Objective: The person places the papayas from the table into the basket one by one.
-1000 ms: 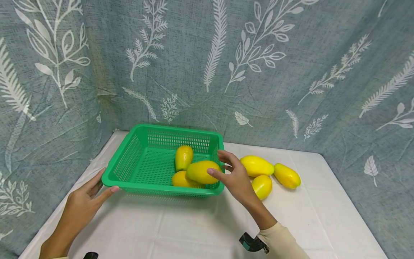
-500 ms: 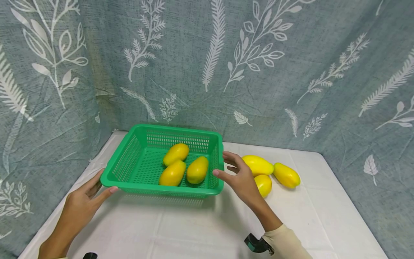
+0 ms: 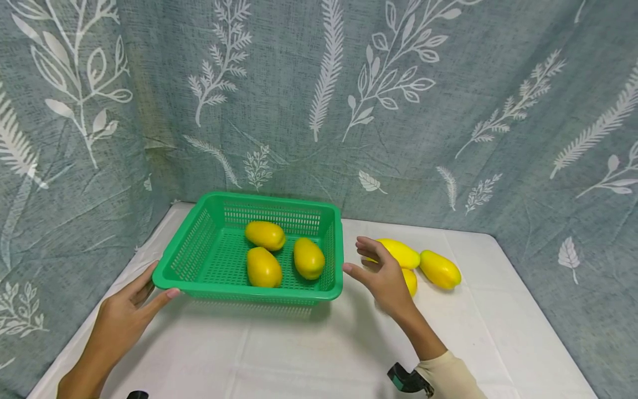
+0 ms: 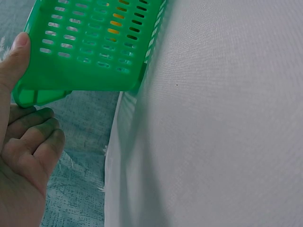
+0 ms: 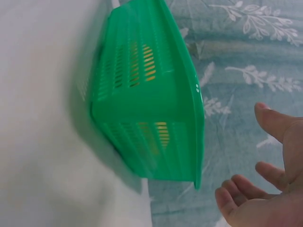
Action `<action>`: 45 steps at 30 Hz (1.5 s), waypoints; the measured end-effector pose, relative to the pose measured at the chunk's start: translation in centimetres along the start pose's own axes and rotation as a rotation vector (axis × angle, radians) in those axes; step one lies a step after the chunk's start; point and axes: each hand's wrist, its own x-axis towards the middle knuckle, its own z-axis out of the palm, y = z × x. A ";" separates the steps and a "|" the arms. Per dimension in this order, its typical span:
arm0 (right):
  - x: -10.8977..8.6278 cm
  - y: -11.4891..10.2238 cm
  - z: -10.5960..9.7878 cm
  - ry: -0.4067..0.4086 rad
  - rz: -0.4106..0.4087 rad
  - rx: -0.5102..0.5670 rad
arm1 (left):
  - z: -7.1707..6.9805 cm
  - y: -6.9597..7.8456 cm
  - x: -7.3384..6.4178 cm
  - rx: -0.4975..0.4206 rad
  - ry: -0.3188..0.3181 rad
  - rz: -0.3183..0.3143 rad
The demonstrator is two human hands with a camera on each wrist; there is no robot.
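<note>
A green plastic basket (image 3: 249, 291) with slotted walls stands on the white cloth and holds three yellow mangoes: one at the back (image 3: 266, 235), one in front (image 3: 264, 268) and one on the right (image 3: 309, 259). At its front left corner, my left hand (image 3: 122, 313) holds the rim, thumb (image 4: 19, 52) on the front wall and fingers (image 4: 35, 132) round the left side. My right hand (image 3: 386, 277) is just right of the basket, fingers spread and relaxed, holding nothing. Behind it lie a large yellow mango (image 3: 401, 254) and a partly hidden mango (image 3: 411, 281).
Another yellow mango (image 3: 441, 270) lies farther right on the white cloth-covered table (image 3: 498, 332). A blue-grey curtain (image 3: 289, 111) with white leaf prints closes off the back and both sides.
The mango that was near my right hand over the basket has dropped in, and the mangoes inside have rolled apart. My right hand has drawn back to the right; the left stays.
</note>
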 end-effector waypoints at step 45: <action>-2.2 5.2 -11.5 0.196 0.152 -0.183 | 0.1 0.3 -0.2 0.030 -0.004 -0.058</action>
